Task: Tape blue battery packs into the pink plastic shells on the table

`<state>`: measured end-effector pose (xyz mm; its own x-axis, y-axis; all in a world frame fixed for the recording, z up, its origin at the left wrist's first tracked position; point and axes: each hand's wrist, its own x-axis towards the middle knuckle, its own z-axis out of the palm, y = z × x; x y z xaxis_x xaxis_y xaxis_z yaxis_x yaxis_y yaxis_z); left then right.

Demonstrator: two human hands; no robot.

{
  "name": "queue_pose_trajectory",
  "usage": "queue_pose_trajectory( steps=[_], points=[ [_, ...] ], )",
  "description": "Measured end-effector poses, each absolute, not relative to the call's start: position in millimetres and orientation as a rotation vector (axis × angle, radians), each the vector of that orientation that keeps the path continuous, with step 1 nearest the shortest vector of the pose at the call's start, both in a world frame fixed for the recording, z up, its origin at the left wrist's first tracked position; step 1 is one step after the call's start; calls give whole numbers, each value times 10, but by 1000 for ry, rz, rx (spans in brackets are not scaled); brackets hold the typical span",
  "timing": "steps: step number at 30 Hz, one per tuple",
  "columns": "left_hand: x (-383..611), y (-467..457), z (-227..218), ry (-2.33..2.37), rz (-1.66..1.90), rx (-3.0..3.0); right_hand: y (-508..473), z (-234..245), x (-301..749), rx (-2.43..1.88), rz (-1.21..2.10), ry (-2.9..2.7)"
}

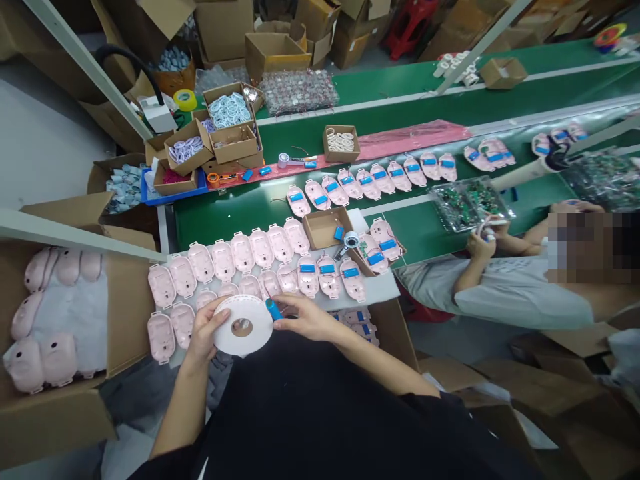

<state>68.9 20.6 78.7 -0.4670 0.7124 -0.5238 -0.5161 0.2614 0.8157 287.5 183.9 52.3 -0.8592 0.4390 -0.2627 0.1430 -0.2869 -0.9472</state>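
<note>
Head view: nearest, at the bench edge, left hand (204,330) grips white roll (243,345) by its left rim, thumb on the face, fingers mostly curled out of sight behind it. Right hand (304,317) half closed, thumb and fingers pinching blue cylinder (273,309) at the roll's right edge; can't tell if cylinder and roll touch. Roll is face-up toward camera, brown core showing, held in front of the dark shirt (300,407). Just beyond the hands, pale pink shells (223,261) lie in rows, partly hidden by hands and roll; several toward the right have blue cells inside. White sheet (383,288) under them at right. Left near: big carton (127,300) with more pink shells on white lining. Behind the rows, small open carton (313,231), with silver-and-black device (347,245) just beside it at right. Right: co-worker (520,287) in light top, both hands at a white part, near clear bags of green boards (470,203). Farther, line of shells with blue cells on green surface (227,213). Beyond: pink strip (415,139), box of white rings (341,155); far left, stacked boxes with light blue rings (230,110), yellow tape (185,100). Farthest, red stool (410,27) among cartons.
</note>
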Motion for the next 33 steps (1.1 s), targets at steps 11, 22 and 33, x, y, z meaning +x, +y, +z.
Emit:
queue_pose_trajectory(
  steps=[11,22,33],
  points=[
    [840,296,625,1690,1709,149,1335,67,2464,-994,2266,-862],
    [439,-197,507,1940,1813,-33,2913,-1114,2706,-1191,2228,-1436],
    [600,-202,458,1888,1840,-178,2729,-1829,2706,-1429,2149,-1573]
  ],
)
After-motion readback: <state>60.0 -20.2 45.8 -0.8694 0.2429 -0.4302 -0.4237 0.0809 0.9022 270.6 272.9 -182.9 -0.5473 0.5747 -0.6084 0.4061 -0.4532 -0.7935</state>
